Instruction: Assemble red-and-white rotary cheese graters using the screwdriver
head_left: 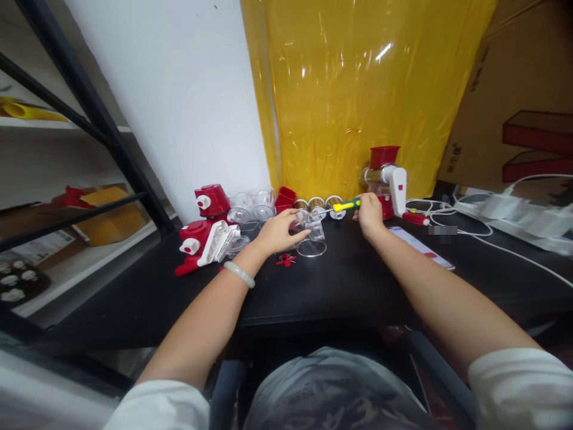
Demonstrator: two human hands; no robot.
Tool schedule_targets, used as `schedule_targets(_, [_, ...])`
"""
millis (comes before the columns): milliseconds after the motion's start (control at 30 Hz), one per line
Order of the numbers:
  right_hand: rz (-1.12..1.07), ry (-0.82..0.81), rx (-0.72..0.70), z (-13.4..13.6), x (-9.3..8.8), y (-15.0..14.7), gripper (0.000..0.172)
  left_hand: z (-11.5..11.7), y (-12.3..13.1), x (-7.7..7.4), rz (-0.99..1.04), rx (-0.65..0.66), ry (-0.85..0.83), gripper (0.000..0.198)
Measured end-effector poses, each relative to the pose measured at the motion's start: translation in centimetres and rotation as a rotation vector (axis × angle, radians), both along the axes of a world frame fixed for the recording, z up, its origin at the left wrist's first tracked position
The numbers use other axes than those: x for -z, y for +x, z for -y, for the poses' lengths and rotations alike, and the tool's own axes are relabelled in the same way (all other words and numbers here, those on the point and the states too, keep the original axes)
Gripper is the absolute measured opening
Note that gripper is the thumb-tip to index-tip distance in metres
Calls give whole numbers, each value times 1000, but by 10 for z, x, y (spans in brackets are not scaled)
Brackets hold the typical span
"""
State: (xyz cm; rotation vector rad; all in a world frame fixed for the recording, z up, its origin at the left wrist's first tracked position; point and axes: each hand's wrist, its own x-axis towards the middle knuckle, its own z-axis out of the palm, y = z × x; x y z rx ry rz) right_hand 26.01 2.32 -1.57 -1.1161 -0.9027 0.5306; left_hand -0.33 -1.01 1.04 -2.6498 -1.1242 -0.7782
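Far left, metal-framed shelf [49, 123] with a yellow roll [33, 111] up top and an orange-yellow box [104, 226] lower down. Black table [349, 292] runs across the middle, pale wall panel [179, 89] behind its left part. On the table at left, two red housings with white knobs: rear one [215, 202] next to the wall panel, front one [197, 234] nearer the person. White crank arm [218, 242] lies beside the front one, tilted, its red grip [188, 266] toward the table's left. Clear cups [253, 206] bunched right of the rear housing, then red square hopper [285, 199], then three metal drums [317, 205] in a row before the yellow plastic sheet [358, 89]. Left hand [278, 233], pale bangle [240, 275] on its wrist, grasping clear plastic part [316, 230], which sits on the table mid-view, round rim toward the person. Small red pieces [286, 260] lie loose just below that hand. Screwdriver [344, 206], yellow and green handle, roughly level, shaft pointing left to the clear plastic part; exact tip contact too blurred to tell. Right hand [370, 215] clenched on the handle's right end. Behind it, assembled red-and-white grater [385, 179], upright. Phone [421, 246] flat by the right forearm, then white cables [441, 209], power strip [514, 221], big cardboard box [492, 101] at far right
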Motion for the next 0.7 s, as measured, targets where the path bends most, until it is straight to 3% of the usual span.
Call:
schedule_targets(233, [30, -7, 33, -1, -1, 2, 9, 1, 0, -1, -2, 12, -7, 42])
schedule_targets(533, [60, -9, 44, -6, 4, 6, 30, 0, 0, 0, -1, 17, -14, 42])
schedule_targets(700, [-13, -40, -5, -2, 1, 2, 26, 1, 1, 0, 8, 10, -15, 41])
